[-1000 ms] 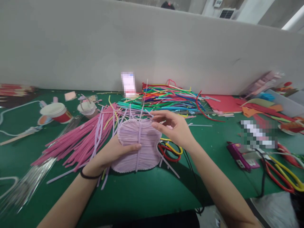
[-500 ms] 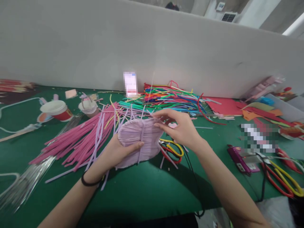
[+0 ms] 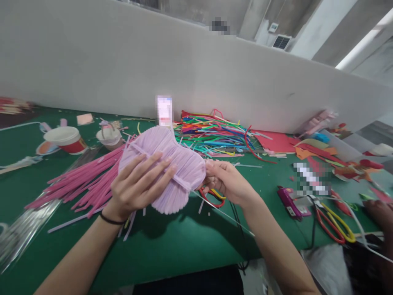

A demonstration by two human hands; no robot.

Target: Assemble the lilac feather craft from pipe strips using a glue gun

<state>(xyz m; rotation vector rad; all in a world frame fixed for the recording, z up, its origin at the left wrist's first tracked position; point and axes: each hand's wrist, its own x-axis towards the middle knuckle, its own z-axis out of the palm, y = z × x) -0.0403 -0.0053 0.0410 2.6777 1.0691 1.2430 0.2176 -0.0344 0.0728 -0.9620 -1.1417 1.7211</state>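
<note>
Held the ridged lilac pad (image 3: 172, 149) tilted above the green counter (image 3: 184, 250).
In the head view, laid the left hand (image 3: 135, 188) across the pad's face, gripping it with fingers slightly spread and nearly straight; could not see the thumb. Pinched the pad's right edge with the fingers of the right hand (image 3: 229, 180), bunched close together. Had scissors (image 3: 221, 198) partly hidden behind the right hand, long pink stems (image 3: 82, 176) lying to the left, and a heap of coloured stems (image 3: 211, 131) farther back, near the grey wall (image 3: 123, 61).
</note>
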